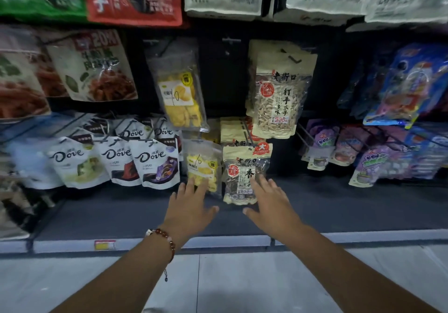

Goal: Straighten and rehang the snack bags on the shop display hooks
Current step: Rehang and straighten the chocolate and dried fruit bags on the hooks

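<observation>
Both my hands reach toward the bottom row of hanging snack bags. My left hand point(189, 206), fingers spread, has its fingertips at the lower edge of a clear bag of yellow dried fruit point(202, 164). My right hand point(269, 203), also spread, touches the lower right of a cream bag of dark sunflower seeds point(242, 174) beside it. Neither hand grips anything. Above hang a tilted dried-fruit bag point(180, 94) and a cream bag of pale seeds point(278, 94). An empty hook point(231, 42) sits between them.
White Dove chocolate bags point(116, 159) hang at the lower left, purple bags point(368, 157) at the lower right, blue bags point(407, 84) above those. A dark base shelf point(339, 206) with a price tag point(105, 244) runs below. Larger bags fill the top row.
</observation>
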`<control>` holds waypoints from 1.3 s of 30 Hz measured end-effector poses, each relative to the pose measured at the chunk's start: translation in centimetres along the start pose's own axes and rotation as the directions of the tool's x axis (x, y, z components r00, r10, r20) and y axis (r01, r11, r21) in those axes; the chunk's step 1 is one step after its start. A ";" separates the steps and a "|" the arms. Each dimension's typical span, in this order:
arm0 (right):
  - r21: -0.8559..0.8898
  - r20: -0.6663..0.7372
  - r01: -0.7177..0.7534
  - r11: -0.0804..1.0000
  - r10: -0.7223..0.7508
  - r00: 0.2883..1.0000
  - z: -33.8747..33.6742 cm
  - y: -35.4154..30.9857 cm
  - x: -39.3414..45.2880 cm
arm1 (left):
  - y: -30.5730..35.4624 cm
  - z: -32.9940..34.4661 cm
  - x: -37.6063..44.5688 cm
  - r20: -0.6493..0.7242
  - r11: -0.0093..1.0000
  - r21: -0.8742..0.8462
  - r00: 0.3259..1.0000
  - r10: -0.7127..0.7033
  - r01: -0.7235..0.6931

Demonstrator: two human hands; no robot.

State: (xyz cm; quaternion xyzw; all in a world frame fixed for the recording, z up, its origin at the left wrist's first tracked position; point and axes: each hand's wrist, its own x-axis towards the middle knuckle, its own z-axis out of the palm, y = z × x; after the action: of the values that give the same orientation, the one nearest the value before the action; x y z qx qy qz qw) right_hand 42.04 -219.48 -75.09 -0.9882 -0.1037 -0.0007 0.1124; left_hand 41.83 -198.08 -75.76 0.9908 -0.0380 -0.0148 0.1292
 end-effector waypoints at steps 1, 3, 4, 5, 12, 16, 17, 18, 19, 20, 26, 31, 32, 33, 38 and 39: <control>-0.004 0.014 0.007 1.000 -0.007 1.000 -0.2 -0.5 -0.6 | -0.5 -0.5 -1.0 -0.033 1.000 -0.002 0.999 0.005 -0.005; -0.002 0.040 0.017 1.000 -0.017 0.999 -0.7 -1.5 -1.5 | -1.7 -1.2 -2.9 -0.073 1.000 -0.008 0.997 0.011 -0.011; -0.002 0.049 0.024 1.000 -0.024 0.999 -1.0 -2.0 -1.7 | -2.3 -1.4 -3.8 -0.073 1.000 -0.007 0.997 0.011 -0.011; -0.006 0.059 0.032 0.999 -0.032 0.998 -1.4 -2.6 -1.8 | -2.9 -1.6 -4.5 -0.062 1.000 -0.003 0.998 0.006 -0.006; 0.012 0.130 0.053 0.999 -0.054 0.990 -0.8 -5.9 0.4 | -5.7 -2.5 -5.1 -0.008 0.993 -0.027 0.994 -0.113 0.113; 0.087 0.145 0.023 0.996 -0.036 0.989 1.0 -6.5 3.2 | -5.3 -3.2 -3.6 -0.073 0.995 -0.019 0.993 -0.096 0.095; 0.124 0.141 0.013 0.992 -0.030 0.990 1.3 -6.5 4.0 | -5.3 -3.0 -3.3 -0.092 0.996 -0.010 0.992 -0.090 0.089; 0.161 0.137 0.001 0.987 -0.023 0.990 1.6 -6.4 4.7 | -5.3 -2.8 -2.8 -0.098 0.996 -0.003 0.991 -0.087 0.087; 0.199 0.126 -0.004 0.980 -0.022 0.992 1.8 -6.3 5.4 | -5.4 -2.6 -2.3 -0.094 0.996 0.002 0.992 -0.086 0.087; 0.242 0.115 -0.007 0.970 -0.021 0.993 2.0 -6.1 6.2 | -5.5 -2.4 -1.7 -0.092 0.997 0.005 0.993 -0.079 0.080; 0.467 0.121 -0.159 0.870 0.116 0.986 3.9 -5.6 10.3 | -5.8 -1.9 3.4 -0.141 0.998 0.029 0.989 -0.046 0.050; 0.612 0.092 -0.196 0.766 0.177 0.980 5.0 -5.7 14.2 | -7.0 -1.2 7.0 -0.064 0.992 -0.050 0.991 -0.116 0.113; 0.644 0.093 -0.214 0.734 0.202 0.975 5.2 -5.7 14.8 | -7.1 -1.1 7.6 -0.062 0.991 -0.066 0.991 -0.122 0.118; 0.681 0.091 -0.231 0.695 0.232 0.968 5.4 -5.6 15.4 | -7.1 -0.9 8.1 -0.062 0.990 -0.079 0.990 -0.123 0.118; 0.803 0.111 -0.294 0.518 0.354 0.928 6.2 -5.2 18.4 | -6.5 0.0 9.8 -0.068 0.991 -0.091 0.992 -0.103 0.097; 0.822 0.113 -0.295 0.487 0.368 0.923 6.3 -5.3 18.9 | -6.5 0.1 9.9 -0.056 0.992 -0.083 0.993 -0.104 0.099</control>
State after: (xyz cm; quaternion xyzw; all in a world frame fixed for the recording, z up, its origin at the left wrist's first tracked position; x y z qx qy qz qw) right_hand 59.29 -209.20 -79.60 -0.8186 0.1049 0.0310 0.5638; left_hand 52.20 -192.67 -77.72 0.9854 0.0171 0.0071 0.1692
